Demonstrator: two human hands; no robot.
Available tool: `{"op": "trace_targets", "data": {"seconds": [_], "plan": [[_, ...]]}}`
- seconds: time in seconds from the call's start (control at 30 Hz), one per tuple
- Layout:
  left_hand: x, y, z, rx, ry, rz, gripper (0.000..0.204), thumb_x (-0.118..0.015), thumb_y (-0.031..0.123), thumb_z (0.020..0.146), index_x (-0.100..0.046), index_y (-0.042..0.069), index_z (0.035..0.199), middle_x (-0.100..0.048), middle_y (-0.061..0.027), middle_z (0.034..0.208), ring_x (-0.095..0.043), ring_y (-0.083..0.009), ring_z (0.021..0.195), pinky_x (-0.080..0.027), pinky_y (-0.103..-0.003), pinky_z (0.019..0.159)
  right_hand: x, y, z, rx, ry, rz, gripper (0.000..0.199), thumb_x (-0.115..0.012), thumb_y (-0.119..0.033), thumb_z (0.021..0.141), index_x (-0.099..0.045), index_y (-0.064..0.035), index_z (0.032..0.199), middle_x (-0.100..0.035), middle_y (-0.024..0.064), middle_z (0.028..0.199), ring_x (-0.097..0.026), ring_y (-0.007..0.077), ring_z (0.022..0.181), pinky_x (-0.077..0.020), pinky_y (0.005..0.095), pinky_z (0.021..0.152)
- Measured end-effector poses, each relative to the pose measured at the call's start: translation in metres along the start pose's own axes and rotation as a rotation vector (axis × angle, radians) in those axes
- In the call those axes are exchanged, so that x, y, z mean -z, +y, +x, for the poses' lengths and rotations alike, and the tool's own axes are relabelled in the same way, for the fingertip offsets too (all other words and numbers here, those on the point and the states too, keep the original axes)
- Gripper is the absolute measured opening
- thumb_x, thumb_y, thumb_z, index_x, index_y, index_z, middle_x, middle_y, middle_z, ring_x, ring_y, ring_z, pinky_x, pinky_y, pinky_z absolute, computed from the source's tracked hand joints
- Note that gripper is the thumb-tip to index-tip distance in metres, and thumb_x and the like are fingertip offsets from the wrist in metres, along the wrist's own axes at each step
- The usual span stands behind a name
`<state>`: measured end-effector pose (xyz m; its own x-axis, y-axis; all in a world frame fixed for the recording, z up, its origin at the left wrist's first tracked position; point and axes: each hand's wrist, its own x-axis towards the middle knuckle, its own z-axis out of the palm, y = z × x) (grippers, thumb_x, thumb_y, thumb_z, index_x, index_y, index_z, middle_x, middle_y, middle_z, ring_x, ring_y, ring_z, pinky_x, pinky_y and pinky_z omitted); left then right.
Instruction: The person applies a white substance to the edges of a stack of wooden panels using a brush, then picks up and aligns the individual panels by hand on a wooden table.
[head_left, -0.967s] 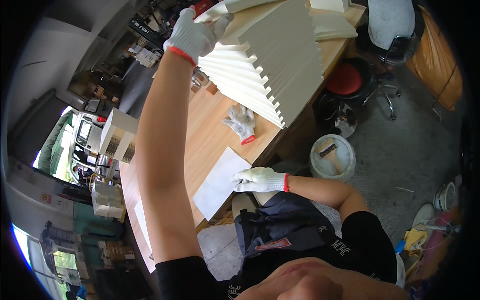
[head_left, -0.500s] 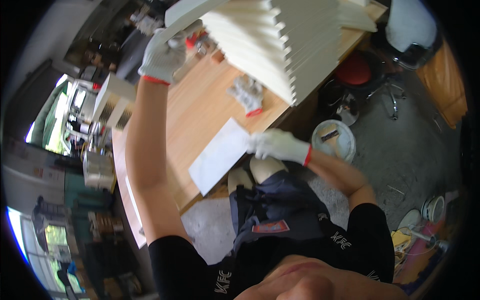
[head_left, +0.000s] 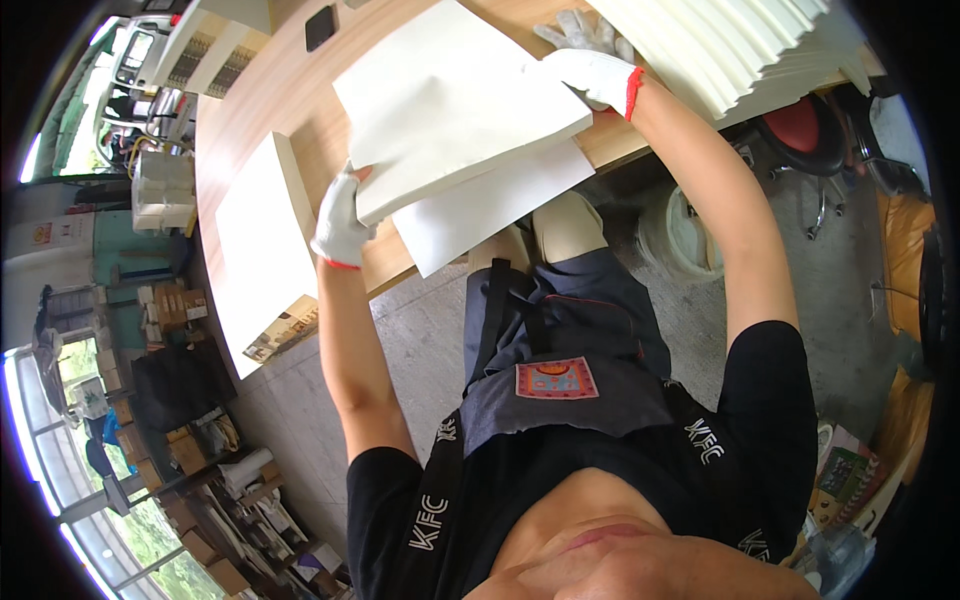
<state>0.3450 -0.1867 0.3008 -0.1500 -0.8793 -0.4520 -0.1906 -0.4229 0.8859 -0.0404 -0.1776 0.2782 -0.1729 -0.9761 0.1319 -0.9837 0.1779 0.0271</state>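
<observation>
A thick white slab (head_left: pixel 450 110) with a square front edge spans the space between my hands, tilted over the wooden table. My left hand (head_left: pixel 345 220), in a white knit glove with a red cuff, is closed on its near left corner. At the slab's right side, my gloved right hand (head_left: pixel 595 75) grips the edge; its fingertips are partly hidden. Beneath the slab, a flat white sheet (head_left: pixel 500 205) sticks out past the table's front edge. A loose greyish work glove (head_left: pixel 575 30) lies just beyond my right hand.
Cream panels with a stepped edge (head_left: pixel 715 45) are piled at the far right. A white stack (head_left: pixel 265 230) stands on the table's left part. Farther back are a dark phone (head_left: pixel 320 28) and a slotted box (head_left: pixel 205 50). A white bucket (head_left: pixel 680 235) and a red-seated stool (head_left: pixel 803 130) stand right.
My left hand has come down and nearer from the pile, bringing the slab above the sheet. My right hand has moved from the sheet to the slab's right edge. The view has shifted.
</observation>
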Motion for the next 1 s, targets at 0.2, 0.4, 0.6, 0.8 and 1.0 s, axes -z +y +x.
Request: {"op": "trace_targets", "data": {"seconds": [0.2,0.4,0.6,0.8,1.0], "plan": [[-0.005,-0.035,0.002,-0.029,0.139,-0.23,0.041,-0.042,0.011,0.1,-0.055,0.001,0.138,-0.064,-0.0129,0.117,-0.068,-0.0233,0.094,-0.057,-0.033,0.076,0.003,-0.016,0.005,0.0,-0.366,0.506,0.07,-0.057,-0.07,0.088,-0.064,-0.0222,0.138,-0.044,0.0041,0.157,-0.041,0.0281,0.141,-0.0308,0.05,0.115],[-0.003,-0.058,-0.008,-0.293,0.434,0.712,0.058,-0.071,0.037,0.093,-0.055,0.003,0.138,-0.062,-0.0149,0.129,-0.065,-0.0253,0.103,-0.054,-0.039,0.085,-0.003,-0.026,0.003,0.11,-0.195,0.46,0.053,-0.061,-0.06,0.094,-0.067,-0.0098,0.112,-0.069,0.0089,0.109,-0.064,0.0241,0.105,-0.0488,0.0382,0.092],[-0.02,-0.1,-0.058,-0.546,0.544,1.084,0.065,-0.084,0.039,0.082,-0.062,0.004,0.131,-0.053,-0.0178,0.148,-0.048,-0.0373,0.136,-0.041,-0.046,0.113,-0.005,0.002,-0.054,0.31,0.144,0.087,0.073,-0.06,-0.067,0.09,-0.06,-0.011,0.138,-0.056,0.0122,0.144,-0.053,0.0285,0.133,-0.0399,0.0452,0.111],[-0.024,-0.107,-0.063,-0.74,0.479,1.029,0.059,-0.089,0.032,0.072,-0.069,-0.002,0.115,-0.059,-0.023,0.139,-0.053,-0.0399,0.129,-0.037,-0.054,0.112,-0.028,-0.005,-0.095,0.305,0.063,0.252,0.084,-0.07,-0.062,0.087,-0.05,-0.0078,0.148,-0.044,0.0102,0.158,-0.034,0.0278,0.15,-0.0262,0.0459,0.123],[-0.022,-0.101,-0.062,-0.769,0.465,1.113,0.062,-0.088,0.035,0.072,-0.065,-0.003,0.116,-0.057,-0.0228,0.14,-0.052,-0.0395,0.129,-0.036,-0.053,0.112,-0.046,-0.001,-0.096,0.287,0.121,0.32,0.087,-0.076,-0.058,0.082,-0.049,-0.0123,0.151,-0.041,0.0072,0.16,-0.031,0.027,0.152,-0.0253,0.0461,0.123]]}}
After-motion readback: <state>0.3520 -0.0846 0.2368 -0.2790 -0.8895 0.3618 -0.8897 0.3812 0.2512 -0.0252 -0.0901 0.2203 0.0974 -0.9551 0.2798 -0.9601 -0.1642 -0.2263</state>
